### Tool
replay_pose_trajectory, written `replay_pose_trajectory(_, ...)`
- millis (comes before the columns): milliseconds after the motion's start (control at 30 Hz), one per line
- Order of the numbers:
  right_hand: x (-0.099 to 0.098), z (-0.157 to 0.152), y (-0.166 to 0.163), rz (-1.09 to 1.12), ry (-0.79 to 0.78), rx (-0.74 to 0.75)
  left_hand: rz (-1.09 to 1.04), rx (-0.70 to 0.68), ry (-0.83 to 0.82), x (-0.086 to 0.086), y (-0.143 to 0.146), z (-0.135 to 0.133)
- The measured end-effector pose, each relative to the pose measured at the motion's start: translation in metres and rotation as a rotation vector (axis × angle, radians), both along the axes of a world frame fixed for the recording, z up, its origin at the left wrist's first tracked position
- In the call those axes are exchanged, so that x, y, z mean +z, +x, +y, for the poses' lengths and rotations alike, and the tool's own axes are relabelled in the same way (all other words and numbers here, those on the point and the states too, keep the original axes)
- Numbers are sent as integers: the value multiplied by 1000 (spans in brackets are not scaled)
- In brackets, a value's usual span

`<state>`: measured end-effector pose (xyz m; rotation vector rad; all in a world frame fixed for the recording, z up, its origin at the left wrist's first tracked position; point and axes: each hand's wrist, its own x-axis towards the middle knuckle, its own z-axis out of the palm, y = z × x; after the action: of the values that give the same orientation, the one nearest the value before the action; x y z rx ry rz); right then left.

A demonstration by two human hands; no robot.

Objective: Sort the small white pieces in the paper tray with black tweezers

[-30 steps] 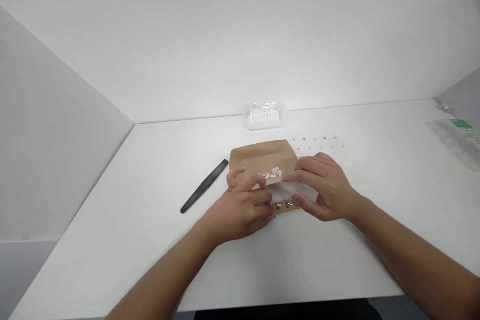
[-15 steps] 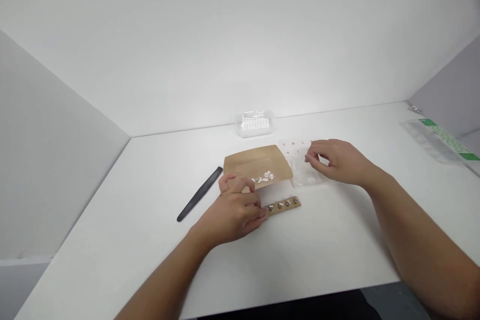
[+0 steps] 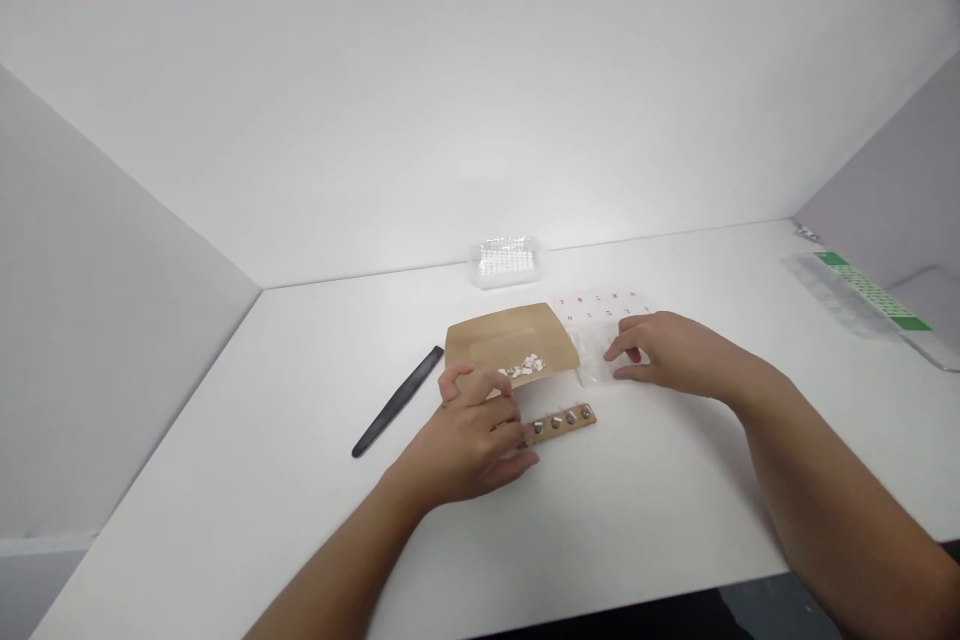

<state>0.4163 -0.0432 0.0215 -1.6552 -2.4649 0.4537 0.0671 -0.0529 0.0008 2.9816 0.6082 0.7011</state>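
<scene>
My left hand [image 3: 474,440] bends over the left end of a narrow brown strip [image 3: 561,423]. Its fingers rest on that end and the thumb lies along the near edge. Several round metal parts and small pale pieces sit in a row on the strip; its left end is hidden. My right hand [image 3: 664,355] is held over a clear plastic bag [image 3: 595,360], thumb and fingertips apart, with nothing visible between them. Behind my left hand, a curved brown card [image 3: 499,330] carries a pile of small white pieces [image 3: 529,365].
A dark flat tool [image 3: 397,402] lies on the left. A clear tray [image 3: 506,265] with a white sheet stands against the back wall. Red characters mark a clear sheet [image 3: 589,305] behind my right hand. On the far right lies a green-and-white packet [image 3: 870,290].
My right thumb and fingers have spread apart and come down closer to the plastic bag. The left thumb has drawn away slightly from its fingers. The whole view has shifted a little.
</scene>
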Motion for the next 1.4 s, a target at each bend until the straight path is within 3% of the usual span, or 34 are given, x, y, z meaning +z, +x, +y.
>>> replay_pose_trajectory(400,0,-3,-7,59,-23,9,-83,27,-2,1,4,-4)
replay_pose_trajectory(700,4,2,4,149,-127,22,-94,21,13,-2,3,-3)
replay_pose_trajectory(933,15,3,2,280,-126,-61,-120,30,32,0,4,-3)
replay_pose_trajectory(1100,16,-2,-30,556,-36,-47,-280,111,-25,-1,9,-6)
replay_pose_trajectory(1200,7,-13,-63,747,-104,-15,-385,147,-113,-2,12,-8)
replay_pose_trajectory(1400,-7,-35,-104,1034,-234,-92,-562,31,-382,0,18,-11)
